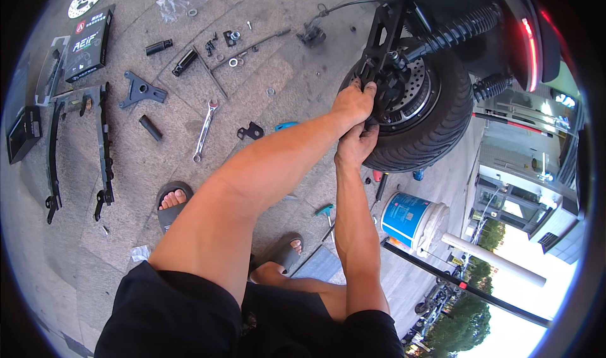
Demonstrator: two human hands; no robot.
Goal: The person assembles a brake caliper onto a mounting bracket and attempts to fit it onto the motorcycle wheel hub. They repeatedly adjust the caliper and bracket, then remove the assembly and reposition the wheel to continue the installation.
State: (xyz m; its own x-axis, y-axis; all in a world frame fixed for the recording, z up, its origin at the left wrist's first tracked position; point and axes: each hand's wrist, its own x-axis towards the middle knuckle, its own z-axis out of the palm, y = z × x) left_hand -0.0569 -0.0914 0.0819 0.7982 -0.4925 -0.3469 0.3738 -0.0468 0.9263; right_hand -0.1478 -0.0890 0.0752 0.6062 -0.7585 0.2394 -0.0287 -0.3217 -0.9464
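The slotted black arm [374,61] is at the far right, beside the tyre [435,140] and the brake disc [416,79]. The left hand [355,104] closes around its near end, thumb on top. The right hand [357,144] is curled just nearer; what it pinches, I cannot tell. I judge that steady, even support is good here, with fingertips kept away from the disc.

Left hand [353,104] closed; right hand [356,144] unclear.

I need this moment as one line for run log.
left hand: grips black bracket | right hand: beside tyre | wrench: on paving
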